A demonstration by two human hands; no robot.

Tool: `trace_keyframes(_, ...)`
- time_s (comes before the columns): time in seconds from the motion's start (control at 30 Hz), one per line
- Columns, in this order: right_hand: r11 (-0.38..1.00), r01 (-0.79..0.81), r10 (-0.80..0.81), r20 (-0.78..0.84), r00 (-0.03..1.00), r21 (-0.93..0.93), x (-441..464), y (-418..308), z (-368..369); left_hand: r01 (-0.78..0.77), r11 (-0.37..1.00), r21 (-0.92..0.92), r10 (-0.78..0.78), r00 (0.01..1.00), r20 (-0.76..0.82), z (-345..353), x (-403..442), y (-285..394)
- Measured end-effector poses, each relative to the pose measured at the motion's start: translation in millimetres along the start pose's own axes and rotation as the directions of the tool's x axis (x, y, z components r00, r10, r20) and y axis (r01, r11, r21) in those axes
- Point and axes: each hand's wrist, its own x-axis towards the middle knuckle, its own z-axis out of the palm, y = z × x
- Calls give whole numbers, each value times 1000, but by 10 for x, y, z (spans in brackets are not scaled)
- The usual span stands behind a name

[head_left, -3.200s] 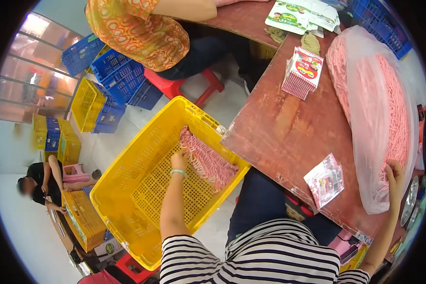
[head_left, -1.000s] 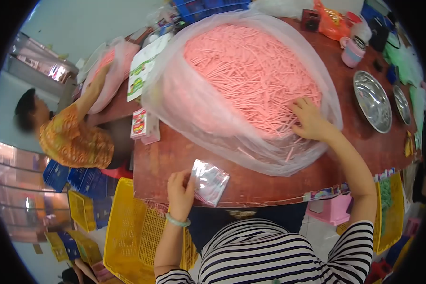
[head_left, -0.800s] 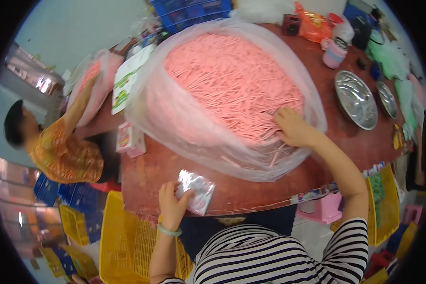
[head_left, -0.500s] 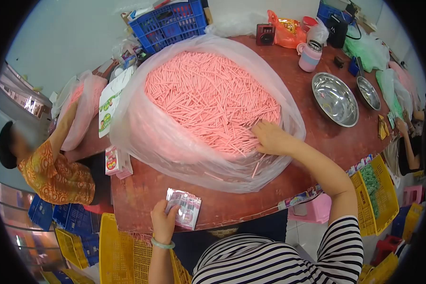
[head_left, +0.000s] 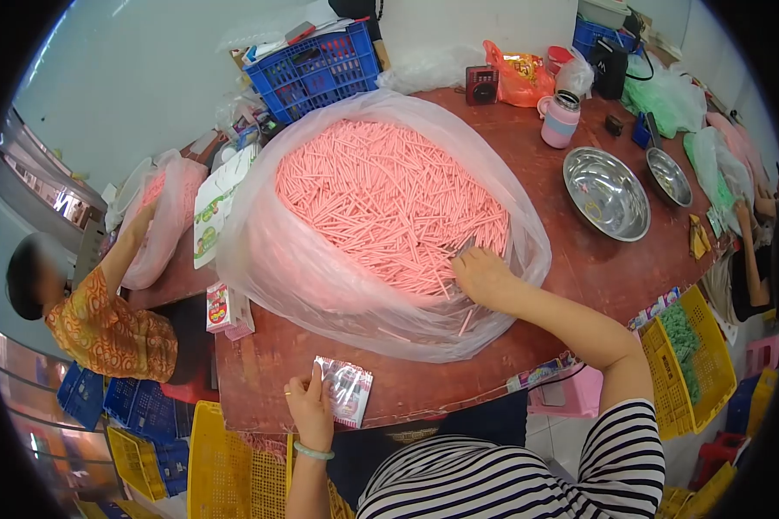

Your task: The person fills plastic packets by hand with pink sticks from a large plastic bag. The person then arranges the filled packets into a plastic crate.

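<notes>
A big clear plastic bag [head_left: 255,251], its mouth spread wide, holds a heap of thin pink sticks [head_left: 389,199]. My right hand [head_left: 486,278] reaches into the near right side of the heap with curled fingers. A small dark grey edge shows by its fingertips; what it belongs to I cannot make out. At the table's front edge, my left hand [head_left: 310,406] grips the left side of a shiny printed packet [head_left: 348,394], thumb and fingers closed on it. Whether the packet has anything inside is not visible.
On the red table [head_left: 528,346] stand a steel bowl [head_left: 606,195], a steel pan [head_left: 669,177], a pink flask [head_left: 561,121] and a small box [head_left: 227,310]. A blue crate [head_left: 312,73] is behind the bag. Yellow crates [head_left: 692,363] flank me. A person [head_left: 104,324] works at left.
My right hand has shifted slightly left in the sticks, and the dark grey edge now shows by its fingers. My left fingers have straightened along the packet's side. The whole view has tilted a little.
</notes>
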Motion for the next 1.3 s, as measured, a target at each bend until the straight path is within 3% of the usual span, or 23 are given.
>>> trace_keyframes(0.13,992,-100,88,-160,983,-72,-69,-99,-21,-43,997,65,46,998,-40,-34,-23,23)
trace_keyframes(0.27,986,-150,141,-123,982,-68,-12,-37,132,-27,999,31,28,999,-46,-120,-97,66)
trace_keyframes(0.37,982,-176,177,-10,984,67,54,81,179,82,970,-227,-116,983,-142,-241,-129,138)
trace_keyframes(0.43,938,-225,201,115,973,264,70,146,65,205,853,-479,-315,936,-160,-289,-153,146)
trace_keyframes(0.47,938,-231,208,114,971,257,78,196,-19,257,737,-625,-398,912,-94,-335,-141,156)
trace_keyframes(0.53,827,-374,214,379,900,420,123,287,-233,284,444,-850,-489,872,37,-475,-36,357)
trace_keyframes(0.63,752,-476,262,456,851,456,216,399,-292,326,338,-883,-447,881,153,-504,113,534)
trace_keyframes(0.77,811,-485,234,578,782,328,483,419,-233,399,170,-901,-257,901,350,-319,278,747)
trace_keyframes(0.83,786,-575,253,729,635,227,574,332,-316,451,138,-882,-209,883,420,-232,361,907)
trace_keyframes(0.87,790,-572,249,736,629,221,565,317,-253,463,171,-870,-201,880,430,-159,380,955)
trace_keyframes(0.93,877,-413,261,477,839,246,513,334,-76,446,196,-873,-117,895,431,-81,418,1035)
trace_keyframes(1.0,886,-381,244,433,868,264,461,393,-3,455,178,-873,-101,890,444,-23,472,1106)
trace_keyframes(1.07,891,-353,232,383,894,284,362,424,-1,552,28,-833,-62,833,550,65,503,1101)
trace_keyframes(1.1,936,-271,214,249,945,226,293,384,-129,551,27,-834,-62,834,549,68,546,1128)
trace_keyframes(1.13,969,-194,178,112,978,154,250,346,-248,590,-91,-802,-52,802,595,61,601,1164)
trace_keyframes(1.17,969,-193,177,111,978,153,237,321,-347,619,-207,-757,-36,769,639,57,653,1188)
trace_keyframes(1.2,806,-273,214,172,962,526,229,304,-442,618,-207,-759,-35,770,637,68,701,1194)
trace_keyframes(1.23,503,-322,222,240,945,802,226,299,-492,661,-297,-689,24,727,687,96,750,1194)
trace_keyframes(1.27,507,-319,223,236,946,801,215,298,-494,698,-378,-608,89,681,727,134,788,1192)
trace_keyframes(1.3,99,-365,172,345,923,926,193,288,-478,715,-410,-566,132,660,739,204,821,1185)
